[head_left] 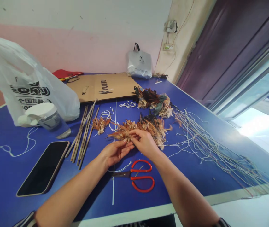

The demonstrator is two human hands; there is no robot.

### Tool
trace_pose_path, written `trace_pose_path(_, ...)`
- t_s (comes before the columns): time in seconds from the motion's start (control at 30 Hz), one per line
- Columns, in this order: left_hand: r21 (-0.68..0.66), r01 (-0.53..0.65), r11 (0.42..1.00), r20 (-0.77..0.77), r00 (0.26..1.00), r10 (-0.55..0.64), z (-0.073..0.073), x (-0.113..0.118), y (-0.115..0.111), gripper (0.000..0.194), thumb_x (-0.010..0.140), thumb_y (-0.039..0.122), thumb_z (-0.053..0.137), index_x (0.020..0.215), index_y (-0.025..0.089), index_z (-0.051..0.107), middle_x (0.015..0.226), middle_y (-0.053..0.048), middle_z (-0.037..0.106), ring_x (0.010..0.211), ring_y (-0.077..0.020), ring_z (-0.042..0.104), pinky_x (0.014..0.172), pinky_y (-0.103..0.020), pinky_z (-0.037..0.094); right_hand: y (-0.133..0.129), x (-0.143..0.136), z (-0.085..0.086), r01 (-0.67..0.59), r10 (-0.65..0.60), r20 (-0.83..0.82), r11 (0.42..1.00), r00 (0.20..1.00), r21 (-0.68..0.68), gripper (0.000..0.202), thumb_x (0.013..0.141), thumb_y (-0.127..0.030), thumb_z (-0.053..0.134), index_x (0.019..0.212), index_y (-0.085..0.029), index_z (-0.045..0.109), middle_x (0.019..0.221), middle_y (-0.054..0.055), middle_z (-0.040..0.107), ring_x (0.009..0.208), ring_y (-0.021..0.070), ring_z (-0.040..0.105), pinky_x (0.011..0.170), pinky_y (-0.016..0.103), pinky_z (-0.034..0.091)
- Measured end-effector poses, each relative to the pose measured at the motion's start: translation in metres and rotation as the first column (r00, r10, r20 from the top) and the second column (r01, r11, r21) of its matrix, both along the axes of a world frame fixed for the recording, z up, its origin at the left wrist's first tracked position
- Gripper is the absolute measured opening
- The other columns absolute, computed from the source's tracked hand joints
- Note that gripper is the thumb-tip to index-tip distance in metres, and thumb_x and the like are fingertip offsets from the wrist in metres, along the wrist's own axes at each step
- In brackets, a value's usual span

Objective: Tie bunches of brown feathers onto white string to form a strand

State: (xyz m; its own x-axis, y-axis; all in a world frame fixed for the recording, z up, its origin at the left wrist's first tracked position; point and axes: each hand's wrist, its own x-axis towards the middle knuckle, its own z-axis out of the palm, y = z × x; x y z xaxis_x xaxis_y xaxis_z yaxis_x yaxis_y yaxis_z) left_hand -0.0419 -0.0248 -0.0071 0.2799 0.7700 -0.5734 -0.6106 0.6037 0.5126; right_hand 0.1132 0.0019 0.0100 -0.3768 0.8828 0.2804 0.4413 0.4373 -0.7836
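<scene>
From where I stand, the thing in work is a small feather tuft (117,135), held above the desk (172,186) just beyond the scissors (130,174), its loose tips pointing left. The right hand (146,142) pinches it from above between thumb and fingers; the left hand (115,153) grips its lower end with thumb and fingertips, the other fingers curled loosely, palm turned up.

I'd judge the step to be gathering and evening the feathers into one bunch. The next move would seem to call for one hand keeping the ends squeezed together, freeing the other for a strand or more plumes.

A feather pile (156,130) lies beyond the scissors, right behind the fingers, with a darker feather heap (152,97) farther beyond them. Off to the scissors' right spreads a tangle of pale cords (210,148). To their left and beyond lie a separate feather bunch (100,124) and some thin sticks (83,135); farther left of them, a phone (43,168). Well beyond the scissors, to the left, stand a lidded cup (45,113) and a white plastic bag (37,85); farthest beyond, a cardboard sheet (89,83) and a silver bag (139,64).
</scene>
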Motion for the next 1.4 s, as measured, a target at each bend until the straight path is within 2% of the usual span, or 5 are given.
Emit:
trace_pose_path(0.33,0.028,0.0,1.0,-0.102,0.995,0.002,-0.001,0.001,0.001,0.014,0.073,-0.001,0.058,0.083,0.006,0.064,0.07,-0.009,0.069,0.062,-0.0165,0.068,0.052,-0.017,0.055,-0.011,-0.003,0.011,-0.017,-0.045,0.304,0.98,0.952,0.2,0.021,0.081,-0.018,0.05,0.095,-0.024,0.064,0.083,0.003,0.066,0.081,0.0159,0.059,0.075,0.025,0.042)
trace_pose_path(0.8,0.289,-0.135,0.948,-0.148,0.972,0.184,-0.007,0.006,0.001,0.012,0.074,0.004,0.06,0.083,0.004,0.067,0.077,-0.012,0.07,0.065,-0.0127,0.066,0.056,-0.015,0.053,-0.002,-0.003,0.005,0.049,-0.108,-0.231,0.968,0.967,-0.246,0.014,0.071,-0.018,0.056,0.083,-0.015,0.064,0.07,0.003,0.067,0.063,0.0145,0.063,0.059,0.025,0.049)
trace_pose_path(0.93,0.328,-0.2,0.923,-0.106,0.963,0.246,-0.009,0.008,0.0,0.011,0.068,0.005,0.066,0.079,0.005,0.068,0.074,-0.01,0.07,0.064,-0.0114,0.065,0.059,-0.016,0.053,-0.009,-0.013,-0.002,0.105,-0.105,-0.098,0.994,0.99,-0.005,0.012,0.074,-0.016,0.053,0.076,-0.018,0.065,0.069,0.002,0.066,0.065,0.015,0.062,0.064,0.027,0.048)
trace_pose_path(1.13,0.39,-0.208,0.897,-0.025,0.971,0.236,-0.011,0.012,-0.003,0.014,0.066,0.012,0.07,0.078,0.006,0.068,0.076,-0.009,0.07,0.07,-0.0135,0.065,0.068,-0.02,0.052,-0.014,-0.019,-0.008,0.14,-0.201,0.136,0.922,0.97,0.36,0.015,0.077,-0.013,0.05,0.079,-0.016,0.064,0.076,0.006,0.064,0.077,0.0173,0.057,0.074,0.029,0.044)
trace_pose_path(1.4,0.353,-0.183,0.917,-0.089,0.97,0.228,-0.011,0.006,-0.001,0.012,0.068,0.011,0.068,0.079,0.007,0.069,0.076,-0.009,0.07,0.067,-0.0121,0.065,0.063,-0.018,0.052,-0.009,-0.014,-0.005,0.064,-0.068,0.009,0.965,0.998,0.256,0.015,0.077,-0.017,0.053,0.081,-0.019,0.067,0.075,0.004,0.062,0.072,0.0146,0.056,0.068,0.027,0.044)
